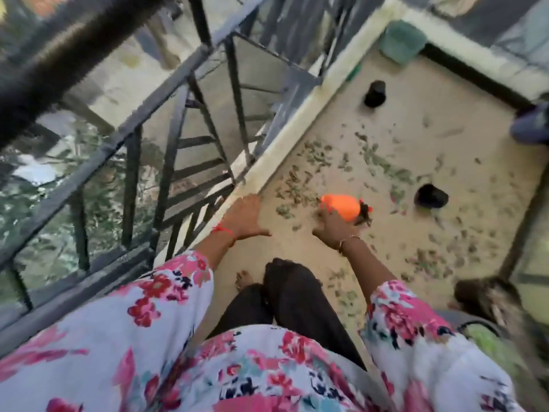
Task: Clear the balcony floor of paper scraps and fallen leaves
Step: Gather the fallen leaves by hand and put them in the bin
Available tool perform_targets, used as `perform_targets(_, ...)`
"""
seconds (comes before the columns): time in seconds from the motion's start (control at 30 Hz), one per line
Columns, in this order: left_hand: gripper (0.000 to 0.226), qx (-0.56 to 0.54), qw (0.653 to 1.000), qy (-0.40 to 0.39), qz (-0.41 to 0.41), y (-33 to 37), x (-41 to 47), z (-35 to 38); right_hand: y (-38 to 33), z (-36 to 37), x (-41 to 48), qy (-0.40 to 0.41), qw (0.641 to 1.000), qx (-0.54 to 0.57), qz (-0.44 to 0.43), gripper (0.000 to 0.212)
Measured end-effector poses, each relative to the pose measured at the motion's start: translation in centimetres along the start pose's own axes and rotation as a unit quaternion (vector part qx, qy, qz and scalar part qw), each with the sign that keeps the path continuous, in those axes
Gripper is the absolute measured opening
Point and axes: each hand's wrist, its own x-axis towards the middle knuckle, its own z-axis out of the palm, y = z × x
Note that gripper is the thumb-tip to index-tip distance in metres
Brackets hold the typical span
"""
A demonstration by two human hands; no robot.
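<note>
the balcony floor point(326, 144) looks like bare, matt beige cement, slightly rough, strewn with dull, dry-looking leaves point(383, 165), and its kerb point(297, 126) is pale, chalky painted plaster. the railing point(166, 84) is dark painted metal with a faint sheen, while the orange object point(341, 205) looks like smooth, glossy plastic. the sleeve point(166, 292) is soft printed floral cloth and the trousers point(297, 292) plain matt black cloth, with a red thread point(225, 231) on the left wrist and a thin shiny metal bangle point(347, 242) on the right.
</note>
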Motion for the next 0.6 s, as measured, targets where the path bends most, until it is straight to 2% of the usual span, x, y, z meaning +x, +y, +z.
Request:
perform_targets(0.17,0.107,0.004,0.998,-0.046,0.038,1.4,3.2,1.9,4.2,4.0,-0.1,-0.007,0.994,0.084,0.065,0.058)
perform_targets(0.3,0.106,0.03,0.994,-0.08,0.065,1.6,6.3,4.9,6.9,7.4,2.0,-0.006,0.988,0.126,0.084,0.056)
perform_targets(0.47,0.109,0.099,0.985,-0.1,0.101,0.9,14.2,11.1,10.9,12.7,7.9,-0.003,0.982,0.167,0.085,0.058)
perform_targets(0.6,0.116,0.17,0.974,-0.105,0.105,-1.6,22.0,18.0,14.1,18.4,16.2,-0.006,0.978,0.194,0.076,0.058)
